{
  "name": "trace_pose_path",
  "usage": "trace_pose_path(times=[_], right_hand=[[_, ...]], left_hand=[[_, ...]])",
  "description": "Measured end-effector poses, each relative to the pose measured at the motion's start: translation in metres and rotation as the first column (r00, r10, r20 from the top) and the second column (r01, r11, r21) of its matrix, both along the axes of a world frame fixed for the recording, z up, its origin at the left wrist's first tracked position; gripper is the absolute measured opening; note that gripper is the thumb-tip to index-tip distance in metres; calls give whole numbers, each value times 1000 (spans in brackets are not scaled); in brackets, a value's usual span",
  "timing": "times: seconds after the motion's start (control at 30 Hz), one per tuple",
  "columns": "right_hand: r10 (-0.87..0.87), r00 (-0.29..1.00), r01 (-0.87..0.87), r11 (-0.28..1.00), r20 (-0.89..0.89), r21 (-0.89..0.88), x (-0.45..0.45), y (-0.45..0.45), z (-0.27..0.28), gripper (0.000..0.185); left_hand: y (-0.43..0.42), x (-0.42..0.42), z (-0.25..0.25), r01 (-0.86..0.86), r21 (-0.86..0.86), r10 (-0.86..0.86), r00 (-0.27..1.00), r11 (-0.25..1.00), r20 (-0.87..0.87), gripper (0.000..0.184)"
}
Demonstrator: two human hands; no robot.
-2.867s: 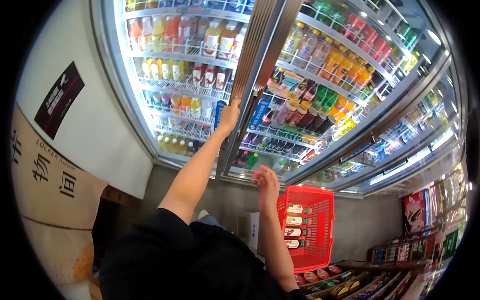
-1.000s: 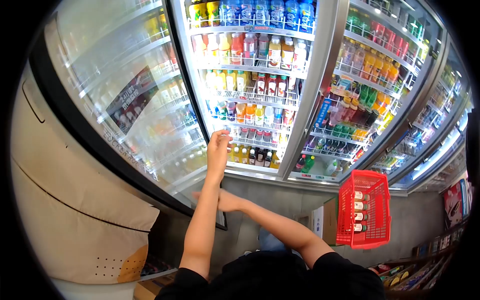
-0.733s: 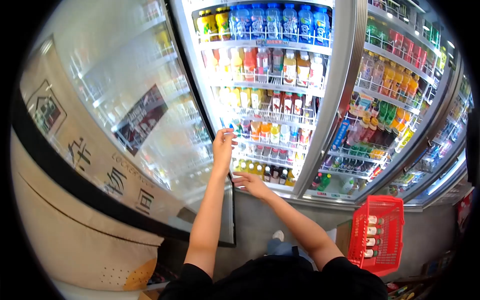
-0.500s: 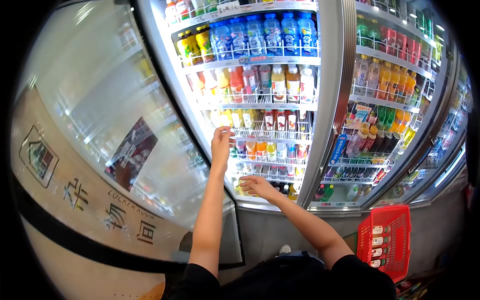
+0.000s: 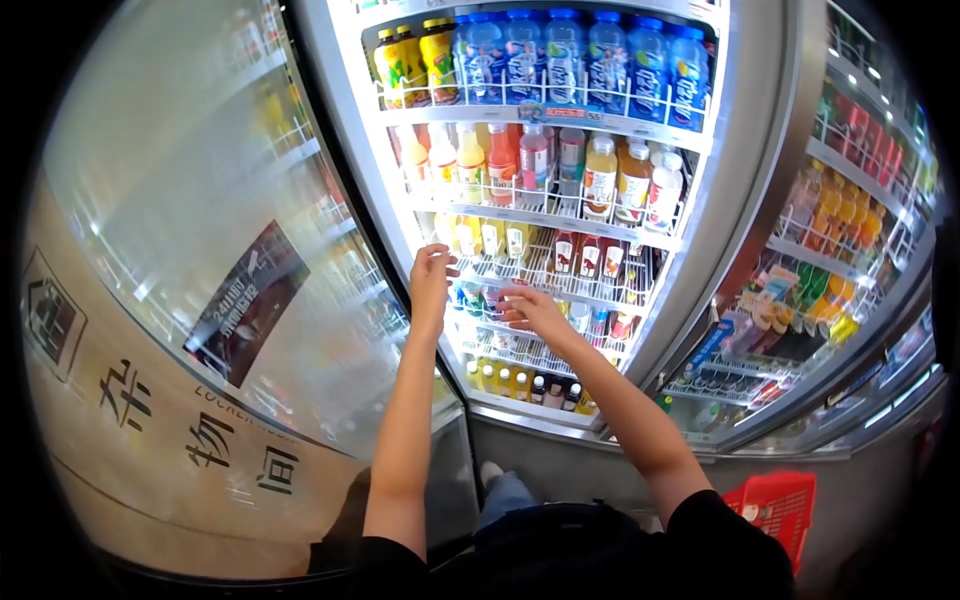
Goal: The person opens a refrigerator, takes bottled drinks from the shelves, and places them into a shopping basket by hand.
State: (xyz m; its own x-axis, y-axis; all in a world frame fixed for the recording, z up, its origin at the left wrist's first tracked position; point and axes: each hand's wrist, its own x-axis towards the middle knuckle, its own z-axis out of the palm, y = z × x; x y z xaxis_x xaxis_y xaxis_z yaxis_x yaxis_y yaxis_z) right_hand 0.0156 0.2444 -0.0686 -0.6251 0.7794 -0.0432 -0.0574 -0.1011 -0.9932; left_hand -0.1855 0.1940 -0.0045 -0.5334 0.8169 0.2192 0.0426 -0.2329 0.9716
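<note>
In the head view, my left hand (image 5: 431, 270) is raised at the left side of the open drinks fridge, in front of the shelf with light yellow bottles (image 5: 492, 236). Its fingers are loosely bent and nothing shows in them. Lower and to the right, my right hand (image 5: 533, 308) reaches toward the shelf beneath, fingers apart and holding nothing I can see. Behind it are small bottles (image 5: 600, 322), partly hidden by the hand. Dark red bottles with white labels (image 5: 589, 258) stand on the middle shelf, right of the yellow ones.
The fridge's glass door (image 5: 170, 250) stands open at my left. Blue bottles (image 5: 565, 60) fill an upper shelf, with juice bottles (image 5: 500, 165) below. Small yellow-and-dark bottles (image 5: 520, 385) line the bottom. A red shopping basket (image 5: 790, 505) is at lower right; more fridges (image 5: 840, 220) continue right.
My right hand has risen and moved closer to the shelves and my left hand. The view has moved nearer and turned, so the fridge looks larger and the basket sits lower.
</note>
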Motion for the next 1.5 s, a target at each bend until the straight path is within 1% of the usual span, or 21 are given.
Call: trace_pose_path(times=[0.07, 0.1, 0.13, 0.2, 0.23, 0.27, 0.33, 0.63, 0.73, 0.83, 0.87, 0.93, 1.07, 1.1, 1.13, 1.2, 1.23, 1.33, 1.4, 1.47, 1.5], right_hand=[[25, 999, -26, 1000, -40, -10, -12, 20, 8, 38], [40, 999, -40, 999, -36, 0, -17, 34, 11, 38], [48, 998, -48, 999, -37, -7, -22, 47, 15, 38], [12, 1000, -11, 999, -20, 43, -36, 73, 20, 40], [-9, 1000, 9, 999, -21, 36, -47, 85, 25, 40], [-47, 999, 45, 993, 24, 107, -60, 98, 28, 39], [-49, 996, 60, 984, -71, 166, -90, 132, 27, 39], [-66, 986, 128, 882, -150, 454, -211, 212, 76, 45], [-36, 982, 135, 825, -187, 549, -238, 237, 93, 45], [-158, 981, 180, 503, -115, 845, -267, 268, 107, 52], [-147, 983, 168, 499, -109, 850, -275, 275, 109, 52], [-313, 946, 192, 347, -80, 918, -291, 286, 120, 55], [-286, 944, 250, 302, -163, 920, -329, 310, 122, 72], [-272, 940, 305, 390, -208, 869, -341, 318, 121, 61], [-272, 941, 302, 400, -203, 866, -343, 317, 125, 61], [-287, 956, 224, 566, -65, 793, -347, 319, 130, 60], [-356, 930, 263, 475, -91, 840, -353, 326, 124, 57], [-374, 926, 231, 457, -50, 859, -355, 327, 123, 54], [-314, 948, 201, 435, -61, 878, -344, 318, 127, 49], [-225, 972, 1, 295, 68, 956, -333, 306, 131, 41], [-39, 998, 51, 73, -49, 996, -327, 303, 128, 38]], left_hand=[[15, -7, -5, 78, 60, -76, 997, 995, -25, 27], [26, -19, -12, 77, 53, -75, 996, 996, -40, 37], [35, -29, -14, 69, 46, -68, 997, 997, -40, 37], [57, -50, -18, 25, 71, -32, 995, 997, 98, 50], [68, -62, -19, 72, 38, -75, 992, 997, 103, 65], [80, -72, -19, 68, 25, -70, 992, 997, 108, 65], [105, -92, -22, 60, 66, -67, 991, 996, 117, 73], [199, -124, -13, -122, 202, 90, 983, 972, 160, 76], [212, -134, -4, -95, 246, 70, 991, 965, 110, 75], [226, -142, -1, -98, 267, 37, 974, 959, 225, 67], [235, -147, -3, -97, 287, 13, 959, 953, 283, 65], [247, -148, -2, -159, 254, 34, 899, 954, 437, 62], [264, -163, -14, -190, 253, 84, 922, 949, 377, 61], [264, -167, -18, -190, 257, 89, 929, 948, 359, 62], [270, -175, -24, -193, 247, 95, 928, 950, 360, 62], [276, -188, -32, -153, 221, 77, 944, 963, 321, 62], [277, -189, -36, -159, 222, 86, 948, 962, 306, 62], [274, -186, -41, -153, 274, 75, 958, 949, 277, 62], [269, -179, -42, -157, 278, 72, 953, 948, 293, 61], [268, -173, -40, -212, 353, 72, 926, 911, 371, 51], [270, -171, -37, -211, 362, 68, 927, 908, 370, 51]])
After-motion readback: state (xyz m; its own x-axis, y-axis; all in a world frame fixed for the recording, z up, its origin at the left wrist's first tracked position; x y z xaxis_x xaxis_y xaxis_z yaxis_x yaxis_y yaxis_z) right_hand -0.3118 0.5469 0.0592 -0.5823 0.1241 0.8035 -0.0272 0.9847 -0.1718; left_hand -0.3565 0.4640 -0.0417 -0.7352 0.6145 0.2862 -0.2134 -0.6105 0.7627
